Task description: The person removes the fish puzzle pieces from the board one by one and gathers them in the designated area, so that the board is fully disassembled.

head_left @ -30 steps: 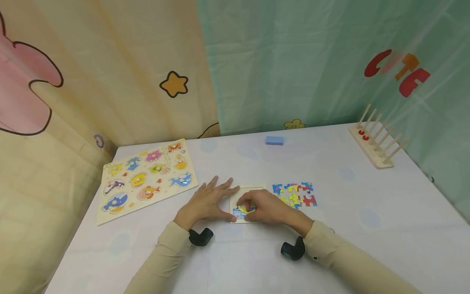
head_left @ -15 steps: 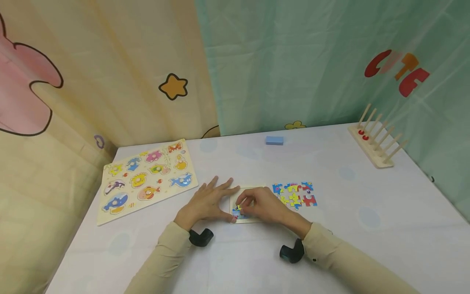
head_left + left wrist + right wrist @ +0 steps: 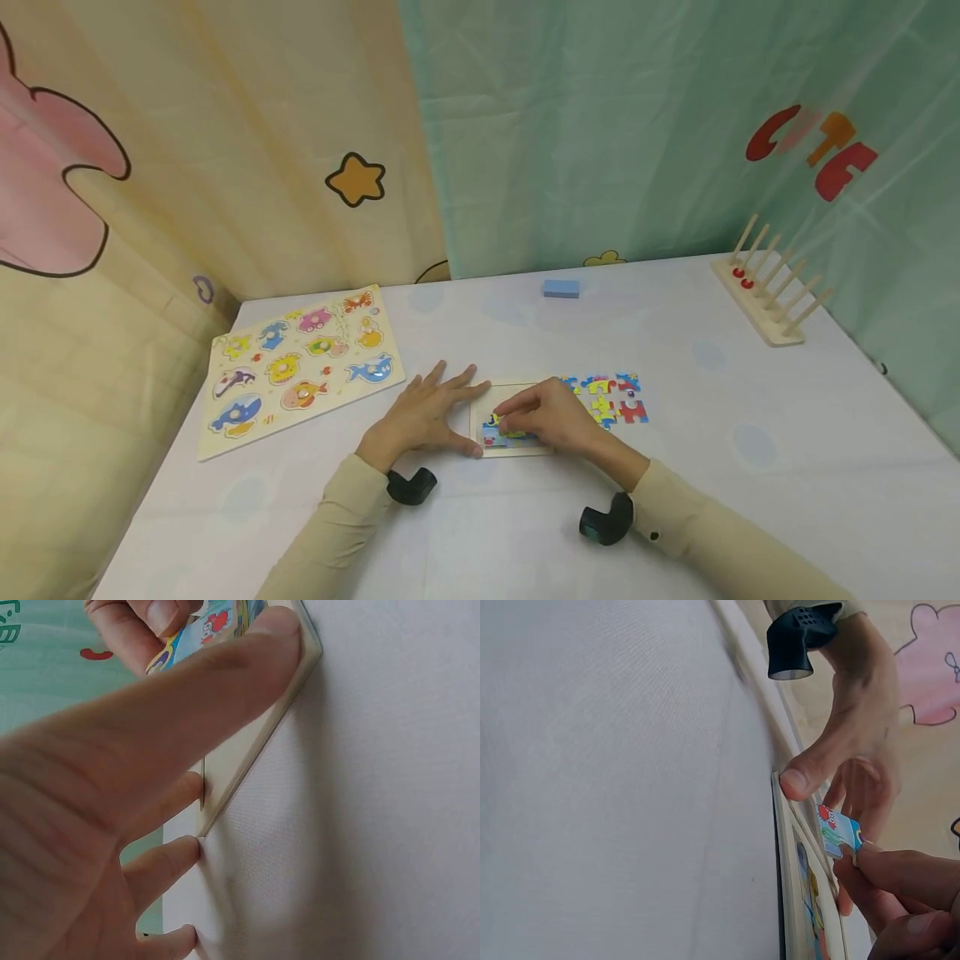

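My left hand (image 3: 426, 412) lies with fingers spread at the left side of a small wooden puzzle tray (image 3: 517, 452), its thumb (image 3: 274, 656) pressing on the near left corner. Between the thumb and fingers of my right hand (image 3: 555, 417) is a jigsaw piece (image 3: 838, 831) with a red crab on light blue, held tilted over the tray. More of the picture shows inside the tray beneath that hand, partly hidden. Several loose jigsaw pieces (image 3: 632, 411), blue, yellow and red, lie right of the tray, some of them behind my right hand.
A larger peg puzzle board (image 3: 300, 367) with sea animals lies at the left. Toward the back edge is a blue block (image 3: 562, 289). A wooden rack (image 3: 772, 321) with upright pegs and red beads stands at the far right. Curtains (image 3: 525, 133) hang behind the table.
My right hand has pinched the crab piece at the tray's near left corner, raised it and shifted a little to the right. My left hand stays in place.
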`<move>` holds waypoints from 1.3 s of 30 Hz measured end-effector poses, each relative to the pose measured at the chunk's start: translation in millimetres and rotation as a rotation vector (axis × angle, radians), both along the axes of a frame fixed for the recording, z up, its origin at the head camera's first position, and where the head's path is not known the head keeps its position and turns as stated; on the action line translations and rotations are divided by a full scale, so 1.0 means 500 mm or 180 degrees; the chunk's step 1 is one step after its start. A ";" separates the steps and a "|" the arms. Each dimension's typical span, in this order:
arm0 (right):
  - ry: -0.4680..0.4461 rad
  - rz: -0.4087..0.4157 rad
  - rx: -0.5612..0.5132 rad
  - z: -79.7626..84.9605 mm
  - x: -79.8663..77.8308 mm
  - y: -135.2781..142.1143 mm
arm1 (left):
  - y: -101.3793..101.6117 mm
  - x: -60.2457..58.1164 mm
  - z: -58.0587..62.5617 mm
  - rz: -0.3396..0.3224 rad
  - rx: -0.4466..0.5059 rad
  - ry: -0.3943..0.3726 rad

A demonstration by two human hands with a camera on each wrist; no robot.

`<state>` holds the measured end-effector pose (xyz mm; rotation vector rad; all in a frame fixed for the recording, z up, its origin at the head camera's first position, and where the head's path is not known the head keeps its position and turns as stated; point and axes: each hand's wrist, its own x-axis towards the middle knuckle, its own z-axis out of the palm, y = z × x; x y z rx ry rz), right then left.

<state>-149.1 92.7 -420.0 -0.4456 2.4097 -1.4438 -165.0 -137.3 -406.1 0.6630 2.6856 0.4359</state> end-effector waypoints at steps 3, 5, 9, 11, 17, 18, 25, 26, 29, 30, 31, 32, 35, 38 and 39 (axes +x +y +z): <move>-0.0117 -0.0088 0.0018 0.002 0.004 0.020 | 0.002 0.000 0.000 0.0007 -0.0008 -0.0015; -0.0202 -0.0164 0.0026 0.003 0.007 0.038 | 0.004 0.000 0.000 0.0001 -0.0022 -0.0022; -0.0330 -0.0354 0.0115 0.004 0.019 0.080 | 0.007 0.000 0.003 -0.0023 -0.0076 -0.0015; -0.0360 -0.0426 0.0171 0.004 0.028 0.102 | 0.007 -0.001 0.005 -0.0031 -0.0086 -0.0009; -0.0463 -0.0573 0.0319 0.001 0.052 0.150 | 0.004 -0.001 0.006 -0.0019 -0.0069 -0.0013; -0.0468 -0.0574 0.0325 0.001 0.054 0.155 | 0.004 -0.001 0.006 -0.0016 -0.0067 -0.0017; -0.0434 -0.0569 0.0342 0.008 0.057 0.175 | 0.002 0.001 0.003 -0.0011 -0.0060 -0.0033; -0.0413 -0.0552 0.0348 0.009 0.057 0.176 | 0.002 0.002 0.003 -0.0012 -0.0056 -0.0033; -0.0441 -0.0586 0.0367 0.012 0.058 0.178 | 0.002 0.002 0.003 -0.0019 -0.0062 -0.0018; -0.0440 -0.0591 0.0373 0.012 0.058 0.178 | 0.002 0.002 0.002 -0.0022 -0.0058 -0.0012; -0.0440 -0.0609 0.0387 0.013 0.059 0.178 | 0.002 0.002 0.002 -0.0025 -0.0055 -0.0009; -0.0437 -0.0621 0.0398 0.013 0.059 0.177 | 0.001 0.002 0.002 -0.0024 -0.0050 -0.0004; -0.0351 -0.0665 0.0502 0.012 0.061 0.174 | 0.000 0.003 0.002 -0.0020 -0.0047 -0.0007; -0.0182 -0.0683 0.0659 0.013 0.064 0.170 | 0.000 0.002 0.001 -0.0024 -0.0035 0.0000; -0.0140 -0.0706 0.0713 0.013 0.064 0.168 | 0.000 0.002 0.001 -0.0028 -0.0034 0.0007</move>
